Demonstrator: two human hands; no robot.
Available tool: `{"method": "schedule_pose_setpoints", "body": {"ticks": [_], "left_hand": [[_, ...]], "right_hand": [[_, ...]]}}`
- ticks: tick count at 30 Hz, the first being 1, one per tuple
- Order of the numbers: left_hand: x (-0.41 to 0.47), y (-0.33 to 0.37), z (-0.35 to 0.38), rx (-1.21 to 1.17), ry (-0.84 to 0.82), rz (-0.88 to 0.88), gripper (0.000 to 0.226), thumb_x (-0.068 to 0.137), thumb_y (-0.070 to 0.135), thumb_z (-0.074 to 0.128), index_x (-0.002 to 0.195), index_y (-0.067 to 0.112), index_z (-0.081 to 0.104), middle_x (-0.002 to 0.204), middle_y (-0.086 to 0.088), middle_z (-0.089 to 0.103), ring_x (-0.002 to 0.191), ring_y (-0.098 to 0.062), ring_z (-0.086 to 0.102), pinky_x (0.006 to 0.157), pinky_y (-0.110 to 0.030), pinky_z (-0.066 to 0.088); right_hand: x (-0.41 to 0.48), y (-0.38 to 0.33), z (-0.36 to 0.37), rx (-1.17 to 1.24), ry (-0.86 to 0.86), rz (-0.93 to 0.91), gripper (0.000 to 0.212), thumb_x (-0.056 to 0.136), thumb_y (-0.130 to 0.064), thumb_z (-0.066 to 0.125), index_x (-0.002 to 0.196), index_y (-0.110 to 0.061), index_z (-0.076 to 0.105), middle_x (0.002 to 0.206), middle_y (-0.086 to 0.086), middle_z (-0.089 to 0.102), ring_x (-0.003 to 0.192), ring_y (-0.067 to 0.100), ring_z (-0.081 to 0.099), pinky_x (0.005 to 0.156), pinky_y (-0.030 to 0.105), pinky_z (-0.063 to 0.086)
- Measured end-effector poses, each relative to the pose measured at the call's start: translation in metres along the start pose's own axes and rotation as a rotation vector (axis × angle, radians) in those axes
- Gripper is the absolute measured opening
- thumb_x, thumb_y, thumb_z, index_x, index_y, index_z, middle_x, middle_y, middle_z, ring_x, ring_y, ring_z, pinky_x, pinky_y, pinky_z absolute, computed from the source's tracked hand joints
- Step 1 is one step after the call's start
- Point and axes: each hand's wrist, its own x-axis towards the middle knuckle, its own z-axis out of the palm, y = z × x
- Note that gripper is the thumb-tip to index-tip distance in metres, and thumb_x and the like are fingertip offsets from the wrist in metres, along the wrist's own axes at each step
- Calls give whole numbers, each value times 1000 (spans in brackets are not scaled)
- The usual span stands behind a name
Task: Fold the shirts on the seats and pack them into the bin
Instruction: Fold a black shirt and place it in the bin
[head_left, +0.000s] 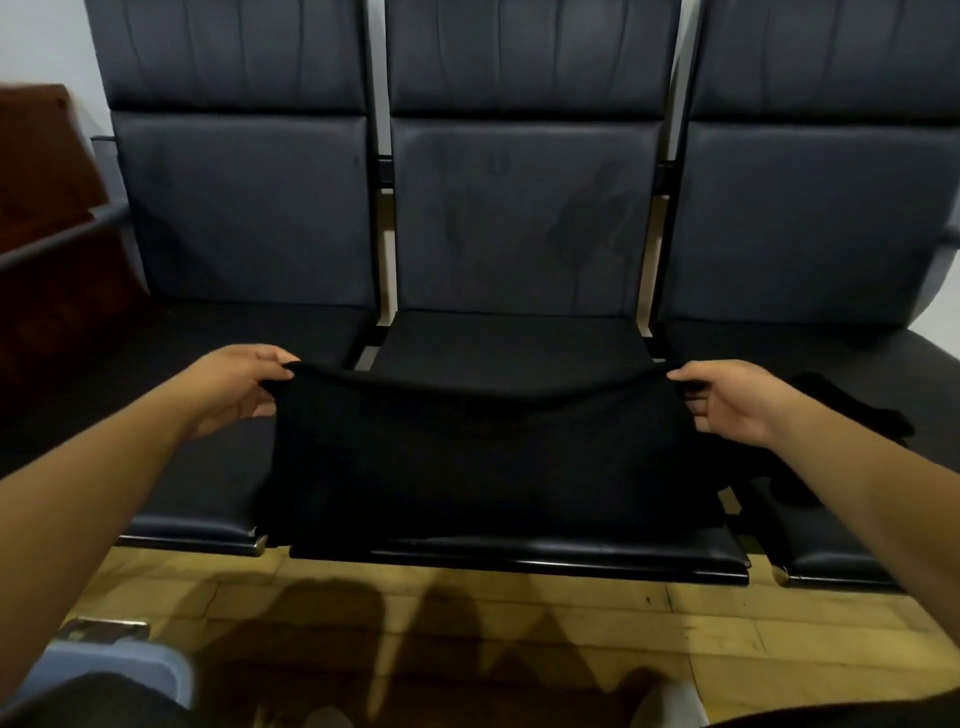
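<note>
A black shirt (483, 467) is stretched over the middle seat (571, 558), its lower part draped to the seat's front edge. My left hand (236, 389) pinches the shirt's upper left corner. My right hand (737, 402) pinches the upper right corner, and the top edge sags between them. More black cloth (852, 415) lies on the right seat. A light blue bin (119, 670) sits on the floor at the lower left, partly hidden by my left arm.
Three dark padded seats (244, 218) stand in a row with tall backrests. A dark wooden piece of furniture (47, 218) is at the far left. The floor (519, 623) is yellowish tile with shadows on it.
</note>
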Motion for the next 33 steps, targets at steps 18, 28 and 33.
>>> {"method": "schedule_pose_setpoints", "body": {"ticks": [18,28,33], "left_hand": [[-3,-85,142,1196,-228,363,63,103,62,22,160,39,8,169,7,-7,155,-14,-11,125,-43,-7],[-10,-84,110,773,199,-80,92,95,64,51,158,8,16,163,-17,19,149,-37,24,120,-51,25],[-11,-73,82,643,118,-273,59,91,49,69,122,1,56,111,-14,61,104,-31,61,87,-42,55]], "right_hand": [[9,117,162,-1398,-32,-464,58,106,-54,16,160,-31,20,169,-8,7,155,10,2,126,43,1],[0,123,80,-1390,80,-361,59,107,-50,18,160,-26,20,170,-2,5,156,13,-4,126,43,-4],[0,111,96,-1196,57,-516,64,103,-57,30,158,-25,28,168,1,17,155,14,6,126,41,5]]}}
